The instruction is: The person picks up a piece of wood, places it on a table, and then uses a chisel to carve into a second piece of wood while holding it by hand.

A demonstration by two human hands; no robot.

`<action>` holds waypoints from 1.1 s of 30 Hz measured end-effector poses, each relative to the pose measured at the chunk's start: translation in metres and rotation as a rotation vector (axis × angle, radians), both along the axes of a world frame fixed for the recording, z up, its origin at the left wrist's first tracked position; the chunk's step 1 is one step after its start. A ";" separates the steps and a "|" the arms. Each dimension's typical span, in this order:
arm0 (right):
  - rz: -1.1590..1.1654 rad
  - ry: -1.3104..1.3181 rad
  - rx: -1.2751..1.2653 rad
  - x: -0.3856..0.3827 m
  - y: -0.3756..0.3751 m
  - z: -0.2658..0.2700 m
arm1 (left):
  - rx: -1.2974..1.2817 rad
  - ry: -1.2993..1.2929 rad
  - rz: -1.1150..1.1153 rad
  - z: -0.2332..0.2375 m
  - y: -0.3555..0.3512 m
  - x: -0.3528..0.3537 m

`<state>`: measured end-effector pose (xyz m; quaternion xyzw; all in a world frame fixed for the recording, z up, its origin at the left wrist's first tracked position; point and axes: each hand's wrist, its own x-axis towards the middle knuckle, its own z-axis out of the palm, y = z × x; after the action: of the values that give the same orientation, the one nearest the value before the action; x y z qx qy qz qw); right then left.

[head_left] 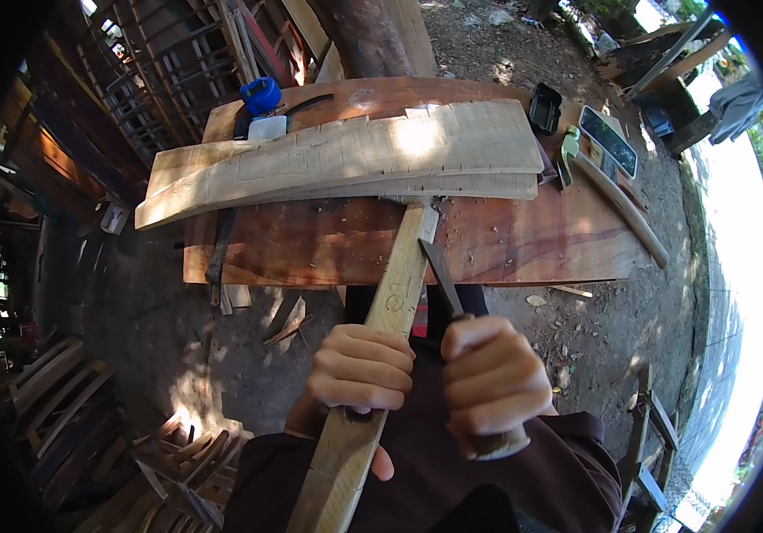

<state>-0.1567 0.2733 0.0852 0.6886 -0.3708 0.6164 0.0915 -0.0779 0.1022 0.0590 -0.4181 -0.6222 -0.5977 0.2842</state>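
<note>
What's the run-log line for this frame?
left hand: gripping long pale squared wooden bar | right hand: gripping narrow dark-bladed hand tool | tool tip: at bar's edge, contact unclear

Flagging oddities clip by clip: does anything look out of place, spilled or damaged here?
The green-headed, wooden-handled hammer lies slantwise, its handle end seemingly jutting past the right edge of the reddish-brown wooden table, where it might get knocked. Small wood crumbs litter the tabletop.
</note>
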 end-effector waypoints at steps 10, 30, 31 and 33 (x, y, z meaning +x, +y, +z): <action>-0.039 0.009 0.021 -0.005 -0.007 -0.004 | -0.005 0.057 -0.038 0.002 -0.001 -0.009; -0.066 -0.036 0.100 -0.015 -0.005 -0.002 | -0.032 0.083 -0.073 0.002 -0.004 -0.009; -0.008 -0.027 0.065 -0.009 -0.002 -0.001 | -0.028 0.072 -0.060 0.002 -0.003 -0.008; 0.001 -0.025 0.083 -0.005 -0.002 0.000 | -0.023 0.056 -0.046 0.001 -0.003 -0.005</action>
<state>-0.1614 0.2712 0.0848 0.6841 -0.3966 0.6094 0.0578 -0.0830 0.0992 0.0599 -0.4520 -0.6111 -0.5851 0.2828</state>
